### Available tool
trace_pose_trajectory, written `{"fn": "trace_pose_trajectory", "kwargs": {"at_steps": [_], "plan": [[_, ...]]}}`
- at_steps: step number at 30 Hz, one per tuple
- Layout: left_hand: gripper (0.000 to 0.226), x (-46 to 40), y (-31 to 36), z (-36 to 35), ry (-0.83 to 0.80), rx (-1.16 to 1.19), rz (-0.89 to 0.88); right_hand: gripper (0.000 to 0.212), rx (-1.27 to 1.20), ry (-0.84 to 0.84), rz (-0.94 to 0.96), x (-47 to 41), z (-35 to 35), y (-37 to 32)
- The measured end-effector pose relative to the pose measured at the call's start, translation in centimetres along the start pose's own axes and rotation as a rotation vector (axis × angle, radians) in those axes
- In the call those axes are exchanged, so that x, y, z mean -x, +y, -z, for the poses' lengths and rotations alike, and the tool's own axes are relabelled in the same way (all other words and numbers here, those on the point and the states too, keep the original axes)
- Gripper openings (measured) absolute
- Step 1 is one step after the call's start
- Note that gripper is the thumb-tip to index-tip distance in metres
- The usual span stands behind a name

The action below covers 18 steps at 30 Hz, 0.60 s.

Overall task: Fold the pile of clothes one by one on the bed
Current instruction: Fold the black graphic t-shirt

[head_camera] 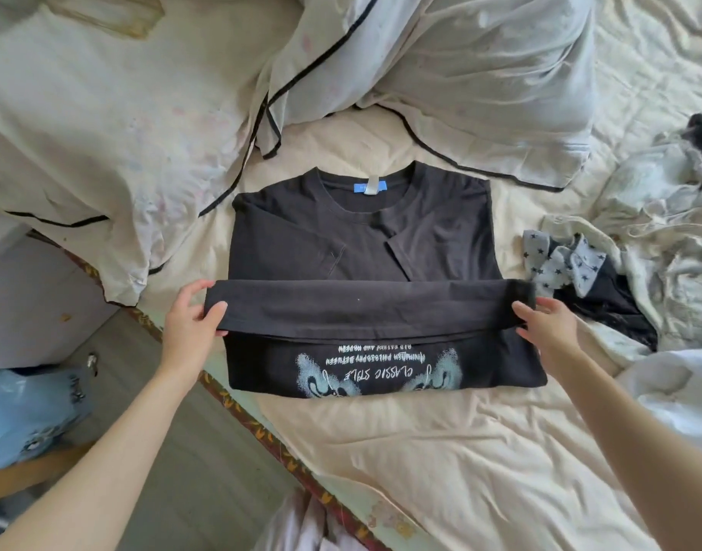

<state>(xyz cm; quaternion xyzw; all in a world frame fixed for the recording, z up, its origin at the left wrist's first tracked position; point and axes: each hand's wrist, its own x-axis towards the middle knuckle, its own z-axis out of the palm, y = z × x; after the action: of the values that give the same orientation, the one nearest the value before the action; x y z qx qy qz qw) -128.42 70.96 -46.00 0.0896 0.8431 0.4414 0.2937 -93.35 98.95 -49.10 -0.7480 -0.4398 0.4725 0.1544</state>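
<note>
A bed (440, 463) covered by a creased cream sheet fills most of the view in soft, even daylight. Along its left edge a dark red patterned border (238, 407) is seen. Left of the bed, a grey-brown floor (174, 451) is shown, with a pale lilac cabinet (27, 300) standing beside it. White bedding with black piping (440, 53) is heaped at the bed's far end.
</note>
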Motion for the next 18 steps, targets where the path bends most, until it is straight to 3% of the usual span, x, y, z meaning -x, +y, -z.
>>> {"fn": "trace_pose_trajectory", "kwargs": {"at_steps": [2,5,9,13,16,18], "plan": [[0.019,-0.4,1.3,0.5,-0.031,-0.043,-0.044,0.05,0.085,-0.022,0.091,-0.5,0.2,-0.5],[0.028,-1.1,3.3,1.2,-0.169,-0.098,-0.053,0.05,0.164,-0.064,0.215,-1.5,0.4,-1.9],[0.053,-1.4,4.4,1.5,-0.303,-0.237,-0.035,0.027,-0.09,-0.171,0.082,-2.7,0.7,-4.4],[0.041,-2.1,4.7,1.1,-0.257,-0.293,-0.056,0.034,-0.122,-0.344,0.014,-3.3,1.2,-5.8],[0.021,-2.8,4.9,0.7,-0.141,-0.246,-0.073,0.038,0.241,-0.35,0.198,-3.5,1.1,-6.1],[0.011,-3.2,5.0,0.7,-0.045,-0.195,-0.093,0.026,0.337,-0.279,0.277,-4.1,1.0,-6.2]]}}
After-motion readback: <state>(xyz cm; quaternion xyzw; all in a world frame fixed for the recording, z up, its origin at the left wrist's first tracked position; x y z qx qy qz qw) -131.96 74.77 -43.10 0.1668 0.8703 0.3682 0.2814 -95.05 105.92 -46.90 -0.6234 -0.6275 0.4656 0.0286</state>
